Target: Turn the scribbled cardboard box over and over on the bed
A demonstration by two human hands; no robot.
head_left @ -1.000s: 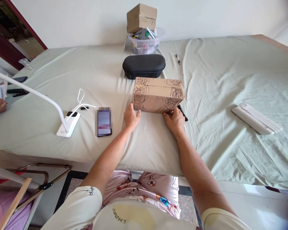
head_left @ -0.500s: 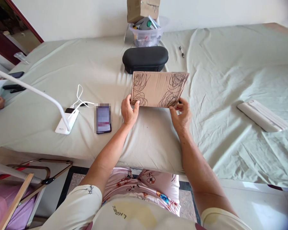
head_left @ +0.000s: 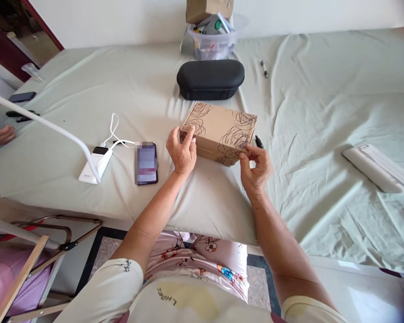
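A brown cardboard box [head_left: 219, 131] with dark scribbles drawn on it is held just above the sheet-covered bed [head_left: 323, 103], tilted with one corner towards me. My left hand [head_left: 182, 151] grips its left end, thumb on the near face. My right hand [head_left: 256, 165] pinches its near right corner with the fingertips. A black marker [head_left: 259, 141] lies on the sheet just behind my right hand, partly hidden by the box.
Behind the box lie a black oval case [head_left: 210, 79] and a clear tub of pens [head_left: 212, 42] under another carton. A phone [head_left: 146, 163], a white power bank [head_left: 96, 164] with cable and a white lamp arm sit left. A white flat device [head_left: 379, 167] lies right. Another person's hand [head_left: 0, 136] rests far left.
The box stood on the sheet a second ago; both hands lifted it, tipped it up on edge, and have now turned it so its scribbled top faces up at an angle.
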